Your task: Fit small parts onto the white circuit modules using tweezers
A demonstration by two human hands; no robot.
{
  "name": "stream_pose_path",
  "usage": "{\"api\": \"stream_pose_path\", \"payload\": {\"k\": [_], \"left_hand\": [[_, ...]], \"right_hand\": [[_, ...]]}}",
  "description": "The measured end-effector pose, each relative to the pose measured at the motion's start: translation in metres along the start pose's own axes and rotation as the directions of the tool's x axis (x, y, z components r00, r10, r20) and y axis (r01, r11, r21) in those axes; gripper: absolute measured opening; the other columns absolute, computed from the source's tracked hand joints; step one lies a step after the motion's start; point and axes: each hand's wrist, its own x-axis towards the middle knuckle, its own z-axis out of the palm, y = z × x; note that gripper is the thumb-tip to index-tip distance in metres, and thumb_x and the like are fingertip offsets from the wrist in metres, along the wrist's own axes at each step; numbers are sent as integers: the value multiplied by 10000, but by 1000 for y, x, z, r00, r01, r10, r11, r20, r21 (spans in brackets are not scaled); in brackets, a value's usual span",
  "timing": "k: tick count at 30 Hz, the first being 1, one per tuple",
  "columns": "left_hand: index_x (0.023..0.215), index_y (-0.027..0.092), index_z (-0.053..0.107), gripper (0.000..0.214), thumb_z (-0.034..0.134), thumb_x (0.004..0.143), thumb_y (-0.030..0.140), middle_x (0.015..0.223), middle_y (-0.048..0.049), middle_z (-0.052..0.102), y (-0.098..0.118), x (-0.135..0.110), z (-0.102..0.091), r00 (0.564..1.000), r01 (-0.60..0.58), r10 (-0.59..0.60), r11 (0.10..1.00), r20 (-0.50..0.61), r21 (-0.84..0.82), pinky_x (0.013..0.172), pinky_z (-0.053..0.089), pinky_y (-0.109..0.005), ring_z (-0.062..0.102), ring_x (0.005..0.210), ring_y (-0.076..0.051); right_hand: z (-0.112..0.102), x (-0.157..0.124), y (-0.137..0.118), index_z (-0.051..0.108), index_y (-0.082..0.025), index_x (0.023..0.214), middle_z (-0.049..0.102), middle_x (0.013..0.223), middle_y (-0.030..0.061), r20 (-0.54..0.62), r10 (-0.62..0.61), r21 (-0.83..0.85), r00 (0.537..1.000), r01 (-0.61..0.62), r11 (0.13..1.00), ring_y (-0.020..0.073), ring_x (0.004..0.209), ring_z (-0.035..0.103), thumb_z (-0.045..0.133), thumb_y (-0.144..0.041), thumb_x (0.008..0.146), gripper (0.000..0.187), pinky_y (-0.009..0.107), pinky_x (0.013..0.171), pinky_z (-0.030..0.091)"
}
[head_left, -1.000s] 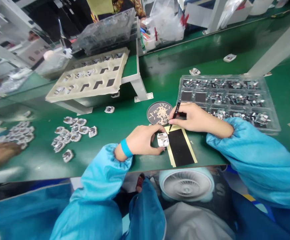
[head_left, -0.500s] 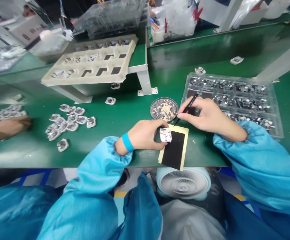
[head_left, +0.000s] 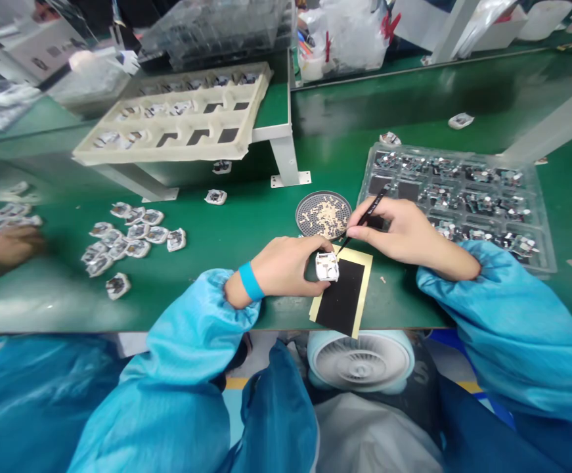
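Between the thumb and fingers of my left hand [head_left: 288,266] is a small white plastic housing [head_left: 326,267], its open inner side facing up. My right hand [head_left: 398,230] grips black tweezers [head_left: 367,213], whose tips point down at the housing's upper right edge. Whether the tips touch it or hold anything I cannot tell. Below the housing lies a black sheet on yellow backing paper [head_left: 341,299]. Just beyond my hands stands a round grey dish [head_left: 310,226] with many tiny beige pieces in it.
A clear compartment tray [head_left: 544,230] of small electronic parts lies to the right. Several white housings [head_left: 138,231] are grouped at left, near a co-worker's hand [head_left: 12,246]. A cream tray [head_left: 162,156] rests on a raised shelf [head_left: 286,154]. Below the table edge is a fan [head_left: 364,361].
My right hand has moved slightly left, bringing the tweezer tips from above the sheet to the housing's edge. My left hand stays almost still. The co-worker's hand shifts a little left.
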Motion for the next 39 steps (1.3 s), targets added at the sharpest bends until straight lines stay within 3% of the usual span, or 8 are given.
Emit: {"api": "stream_pose_path", "payload": {"k": [4, 8, 10, 12, 15, 19, 31, 39], "left_hand": [[1216, 244, 569, 503, 753, 751, 292, 865, 22, 680, -4, 3, 10, 998, 3, -18, 961, -52, -277, 669, 459, -280, 652, 727, -159], [1164, 204, 515, 493, 713, 715, 160, 1006, -30, 674, -8, 12, 25, 987, 23, -128, 721, -100, -692, 571, 409, -208, 641, 751, -124], [1143, 198, 510, 516, 731, 680, 139, 1027, -43, 665, -8, 16, 29, 983, 24, -157, 614, -92, -789, 596, 429, -198, 653, 800, -132], [1139, 196, 523, 508, 755, 688, 155, 1036, -50, 665, -6, 16, 29, 980, 10, -170, 578, -108, -816, 676, 483, -220, 661, 845, -144], [1083, 194, 595, 332, 746, 794, 258, 953, -30, 673, -4, 14, 30, 957, -16, -193, 715, -219, -699, 710, 494, -247, 624, 772, -130], [1011, 207, 666, 160, 673, 865, 274, 743, 28, 622, -6, 12, 35, 925, 10, -183, 887, -332, -461, 604, 413, -234, 499, 605, -103], [1051, 210, 721, 188, 630, 890, 246, 689, 25, 630, -12, 13, 44, 924, 23, -203, 876, -324, -482, 547, 379, -225, 479, 550, -101], [1065, 208, 718, 198, 634, 896, 269, 718, 12, 646, -12, 12, 42, 929, 42, -223, 858, -296, -513, 554, 405, -234, 505, 556, -108]], "right_hand": [[-10, 0, -9, 718, -243, 886, 750, 883, 31, -91, -19, -17, 996, 17, 1000, 213, 815, 699, 745, -376, 894, 136, 388, 789, 583], [-17, -3, -11, 711, -246, 880, 737, 891, 49, -223, -78, 5, 972, 81, 997, 245, 848, 698, 762, -411, 882, 173, 435, 825, 574], [-17, -4, -13, 706, -247, 886, 731, 893, 54, -252, -98, 12, 963, 105, 994, 253, 855, 694, 762, -411, 882, 173, 450, 831, 570], [-15, -6, -14, 699, -252, 892, 731, 902, 55, -241, -119, 5, 963, 124, 992, 257, 868, 694, 749, -403, 892, 159, 460, 842, 569], [-10, -8, -16, 689, -263, 909, 739, 925, 54, -199, -158, -18, 967, 158, 987, 261, 884, 696, 732, -380, 902, 124, 474, 862, 564], [-4, -8, -15, 687, -272, 934, 743, 925, 46, -139, -216, -60, 966, 210, 976, 262, 887, 694, 731, -315, 895, 73, 483, 878, 542], [10, -6, -8, 675, -258, 968, 769, 943, 36, -44, -326, -166, 944, 315, 934, 242, 913, 683, 703, -265, 926, 51, 447, 877, 484], [11, -7, -6, 678, -264, 979, 771, 962, 40, -37, -289, -175, 957, 279, 944, 256, 929, 682, 703, -300, 928, 68, 454, 891, 483]]}}
